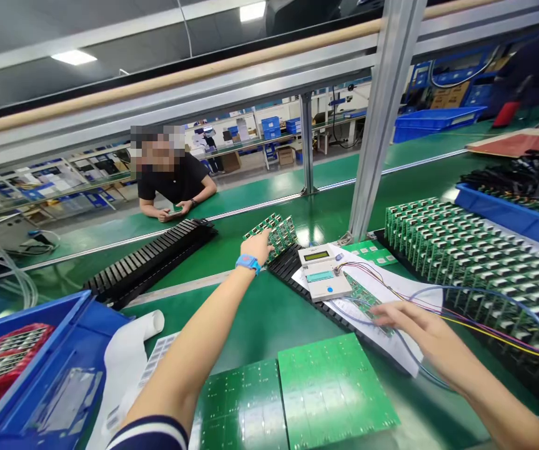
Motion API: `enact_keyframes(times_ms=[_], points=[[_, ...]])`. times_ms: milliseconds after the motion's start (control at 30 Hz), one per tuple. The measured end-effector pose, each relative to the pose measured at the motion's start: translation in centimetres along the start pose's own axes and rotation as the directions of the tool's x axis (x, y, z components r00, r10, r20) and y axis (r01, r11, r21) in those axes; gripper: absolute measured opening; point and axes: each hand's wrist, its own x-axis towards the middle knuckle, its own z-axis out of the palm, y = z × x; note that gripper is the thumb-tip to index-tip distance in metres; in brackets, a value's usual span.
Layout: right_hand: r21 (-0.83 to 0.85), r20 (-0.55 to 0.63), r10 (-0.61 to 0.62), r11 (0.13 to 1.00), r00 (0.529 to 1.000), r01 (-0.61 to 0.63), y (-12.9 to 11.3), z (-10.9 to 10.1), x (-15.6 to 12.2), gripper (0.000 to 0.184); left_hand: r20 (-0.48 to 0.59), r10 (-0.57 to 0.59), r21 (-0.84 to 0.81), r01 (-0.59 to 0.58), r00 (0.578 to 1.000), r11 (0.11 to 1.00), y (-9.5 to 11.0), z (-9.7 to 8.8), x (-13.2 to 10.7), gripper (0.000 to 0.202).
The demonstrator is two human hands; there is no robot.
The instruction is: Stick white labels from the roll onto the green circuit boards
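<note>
My left hand (258, 247), with a blue band at the wrist, reaches far forward and grips a populated green circuit board (285, 234). That board stands tilted above the end of a black slotted rack (286, 265); whether it sits in a slot is hidden. My right hand (407, 320) hovers with outstretched fingers over another circuit board (361, 292), which lies on white paper (412, 291). No object shows in those fingers. Just beyond is a white tester (326, 281) with a small display, a teal socket and a blue button. Coloured wires (381, 275) run from it toward the right.
Two green panels (335, 390) lie in front. A blue bin (77, 350) and a paper roll (131, 347) sit left. Another black rack (150, 262) lies farther back. Upright boards (461, 250) fill the right. A metal post (376, 131) rises ahead; a person (173, 181) leans opposite.
</note>
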Motion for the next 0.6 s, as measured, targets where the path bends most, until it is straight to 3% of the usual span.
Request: enact_keyframes(times_ms=[133, 267, 467, 600], points=[[-0.064, -0.015, 0.033, 0.997, 0.999, -0.034, 2.0, -1.3, -0.9, 0.044, 0.039, 0.009, 0.088, -0.012, 0.999, 0.996, 0.5, 0.5, 1.7, 0.035], [-0.021, -0.052, 0.049, 0.999, 0.997, -0.05, 4.4, -1.8, -0.9, 0.041, 0.061, 0.01, 0.135, -0.018, 0.998, 0.991, 0.0, 0.3, 2.4, 0.035], [0.087, -0.289, 0.041, 0.996, 0.956, -0.016, 6.0, -0.8, 0.0, 0.036, 0.075, 0.036, 0.166, -0.048, 0.997, 0.985, 0.4, 0.4, 3.1, 0.035], [0.074, -0.453, 0.007, 0.997, 0.891, 0.03, 6.3, 0.0, -0.2, 0.031, -0.005, 0.044, 0.188, -0.043, 0.999, 0.981, 0.8, 1.0, 2.4, 0.039]])
